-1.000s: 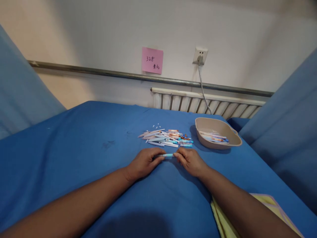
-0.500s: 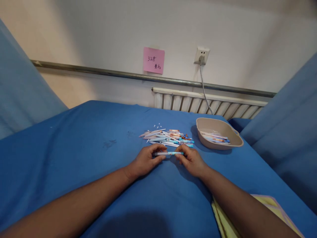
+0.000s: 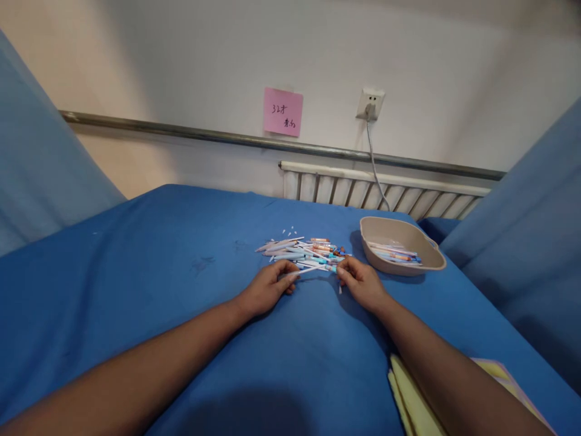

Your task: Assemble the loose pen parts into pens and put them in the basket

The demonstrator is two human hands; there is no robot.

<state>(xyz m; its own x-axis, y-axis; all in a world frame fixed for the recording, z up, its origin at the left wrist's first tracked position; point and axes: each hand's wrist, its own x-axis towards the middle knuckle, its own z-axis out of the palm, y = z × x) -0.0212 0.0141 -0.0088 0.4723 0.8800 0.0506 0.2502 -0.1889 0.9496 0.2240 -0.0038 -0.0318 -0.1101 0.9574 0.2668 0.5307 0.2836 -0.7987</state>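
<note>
My left hand (image 3: 267, 286) and my right hand (image 3: 361, 281) rest on the blue cloth (image 3: 181, 290), holding a thin white and light-blue pen (image 3: 313, 269) between them, one end in each hand's fingertips. The pen lies slightly tilted, its right end higher. Just beyond my fingers sits a heap of pens and pen parts (image 3: 304, 249), white, blue and orange. A beige oval tray (image 3: 399, 233) at the right holds several assembled pens.
A yellow cloth or pad (image 3: 408, 399) lies under my right forearm at the near right edge. Blue fabric rises on both sides. Behind the table are a white radiator (image 3: 372, 189), a wall socket with a cable (image 3: 371, 104) and a pink note (image 3: 282, 111).
Both hands have slid forward toward the heap. The piece held between them now shows longer, and my right hand has shifted right and up.
</note>
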